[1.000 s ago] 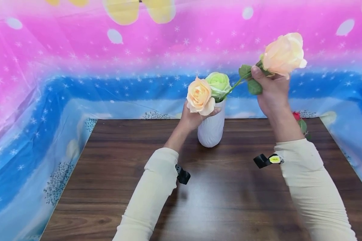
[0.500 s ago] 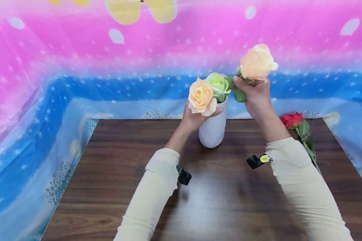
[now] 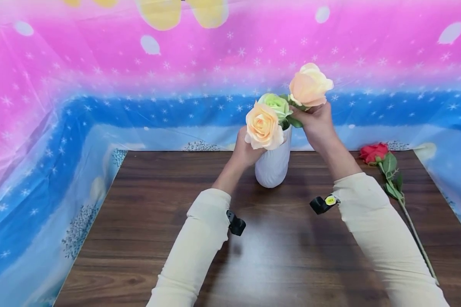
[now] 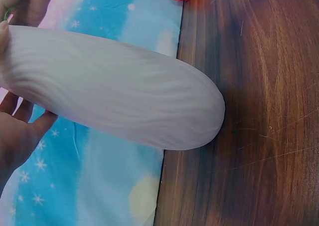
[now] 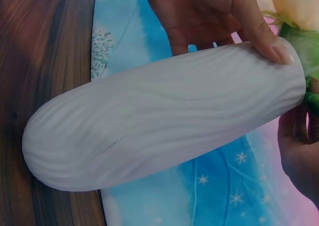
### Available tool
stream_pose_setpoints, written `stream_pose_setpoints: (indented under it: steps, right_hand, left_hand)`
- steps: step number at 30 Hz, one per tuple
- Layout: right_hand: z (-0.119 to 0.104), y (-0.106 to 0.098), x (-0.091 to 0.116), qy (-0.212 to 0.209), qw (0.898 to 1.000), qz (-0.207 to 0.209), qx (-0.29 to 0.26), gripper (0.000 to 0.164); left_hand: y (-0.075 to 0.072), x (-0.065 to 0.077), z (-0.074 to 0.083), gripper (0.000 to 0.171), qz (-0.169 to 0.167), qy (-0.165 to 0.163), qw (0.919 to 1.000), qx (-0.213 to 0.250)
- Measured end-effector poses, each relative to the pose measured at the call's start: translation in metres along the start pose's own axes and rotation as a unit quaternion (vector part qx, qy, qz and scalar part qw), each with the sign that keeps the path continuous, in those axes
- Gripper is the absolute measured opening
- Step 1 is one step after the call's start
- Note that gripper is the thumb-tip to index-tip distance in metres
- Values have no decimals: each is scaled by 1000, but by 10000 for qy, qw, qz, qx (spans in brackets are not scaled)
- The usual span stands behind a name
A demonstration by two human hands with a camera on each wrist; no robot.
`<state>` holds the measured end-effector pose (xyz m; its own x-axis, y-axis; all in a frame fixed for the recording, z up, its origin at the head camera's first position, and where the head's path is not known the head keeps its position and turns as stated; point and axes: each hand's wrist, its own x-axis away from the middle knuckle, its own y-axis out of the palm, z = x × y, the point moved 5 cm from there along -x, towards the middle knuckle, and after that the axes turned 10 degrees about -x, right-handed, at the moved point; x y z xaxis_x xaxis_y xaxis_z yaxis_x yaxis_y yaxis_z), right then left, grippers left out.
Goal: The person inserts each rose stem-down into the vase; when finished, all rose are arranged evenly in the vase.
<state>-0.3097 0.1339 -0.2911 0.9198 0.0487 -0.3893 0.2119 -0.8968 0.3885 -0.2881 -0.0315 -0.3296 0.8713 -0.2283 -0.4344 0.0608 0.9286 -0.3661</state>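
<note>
A white ribbed vase [image 3: 272, 166] stands on the table, its base toward me. My left hand [image 3: 246, 147] grips it near the rim, thumb across the near side, as the right wrist view shows. My right hand [image 3: 318, 125] pinches the stem of a peach rose [image 3: 310, 85] just under its bloom, right at the vase mouth. The lower stem is hidden by the vase and leaves. In the vase are a green rose [image 3: 275, 104] and another peach rose [image 3: 264, 126], whose bloom leans over my left hand.
A red rose [image 3: 374, 152] with a long leafy stem lies on the table's right side, beside my right sleeve [image 3: 376, 217]. Behind the brown wooden table [image 3: 138, 221] hangs a pink and blue cloth [image 3: 157, 106] with snowflakes.
My right hand has moved left and toward the vase with the peach rose, lowering its bloom and bringing its stem down at the vase mouth. My left hand keeps its grip.
</note>
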Motion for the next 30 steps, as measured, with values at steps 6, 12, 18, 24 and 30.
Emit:
stream_pose_setpoints:
  steps: [6,12,18,24,30]
  right_hand:
    - [1,0,-2,232,9995,131,148,35]
    - [2,0,3,546,9985,49,-73,29]
    - [1,-4,16,652,9968,137,444,30]
    - [1,-15,31,850,9960,254,138,29]
    - [-10,-30,49,819,9961,257,-196,20]
  left_hand:
    - [-3,-1,0,37,-23,45,9988,-479]
    - [-3,-1,-2,37,-39,-60,9989,-470]
    - [-3,1,-4,37,-27,-1,9989,-469]
    - [-5,1,-3,36,-4,-7,9989,-459]
    - [-2,2,-1,34,-18,100,9995,-297]
